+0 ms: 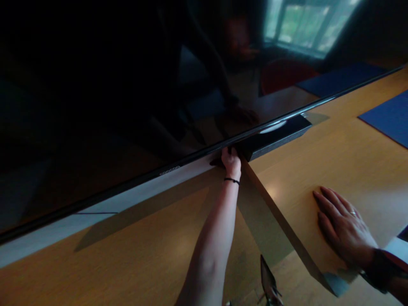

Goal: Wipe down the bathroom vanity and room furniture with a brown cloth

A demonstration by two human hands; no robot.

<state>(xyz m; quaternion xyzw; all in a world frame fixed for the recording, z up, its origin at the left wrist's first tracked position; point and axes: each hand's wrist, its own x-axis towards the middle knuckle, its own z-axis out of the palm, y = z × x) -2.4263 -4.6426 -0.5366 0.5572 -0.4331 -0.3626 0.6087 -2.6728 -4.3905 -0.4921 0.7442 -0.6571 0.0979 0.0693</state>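
Note:
Under the lower edge of a large dark television (197,151), my left hand (232,163) reaches in with its fingers curled. Something dark shows at its fingertips, but I cannot make out what it is. A black box-shaped piece (274,140) sits just right of that hand, partly beneath the screen. Another small dark shape (217,162) lies left of the hand against the pale wall. My right hand (344,225), wearing a ring and a dark wristband, rests palm down with outstretched fingers on the raised wooden tabletop (287,182).
A lower wooden surface (137,242) runs along the wall at the left. Between it and the tabletop is a gap, with a dark pointed object (269,280) at the bottom. A blue mat (390,117) lies at the right. The screen reflects a window (306,25).

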